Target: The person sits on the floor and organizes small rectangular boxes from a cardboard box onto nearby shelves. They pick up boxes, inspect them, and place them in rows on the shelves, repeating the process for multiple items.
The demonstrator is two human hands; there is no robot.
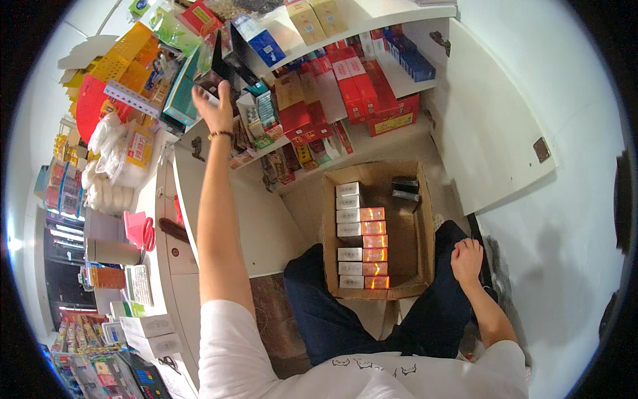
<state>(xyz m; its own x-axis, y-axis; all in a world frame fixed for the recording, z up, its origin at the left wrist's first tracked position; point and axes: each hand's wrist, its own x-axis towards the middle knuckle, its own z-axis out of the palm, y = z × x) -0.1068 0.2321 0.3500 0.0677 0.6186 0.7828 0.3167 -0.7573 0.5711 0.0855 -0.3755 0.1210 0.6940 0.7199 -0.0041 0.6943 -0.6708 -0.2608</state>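
Note:
My left hand (214, 112) is raised to the crowded counter at upper left, thumb and fingers apart. It is beside a teal box (182, 95) and a dark package (213, 75); whether the fingertips touch either is unclear. My right hand (467, 259) rests on my right knee, its fingers curled in with nothing visible in them. Between my knees stands an open cardboard box (406, 249). Inside, a column of white small boxes (350, 254) lines the left, beside a column of shiny orange small boxes (375, 255). Two black packs (405, 194) lie at its far right.
Ahead, an open cabinet has shelves with red cartons (356, 97) and blue boxes (408, 57). Its white door (493, 114) swings out at right; another door panel (234, 224) stands behind my left arm. Red scissors (148, 234) and a calculator (138, 284) are on the left counter.

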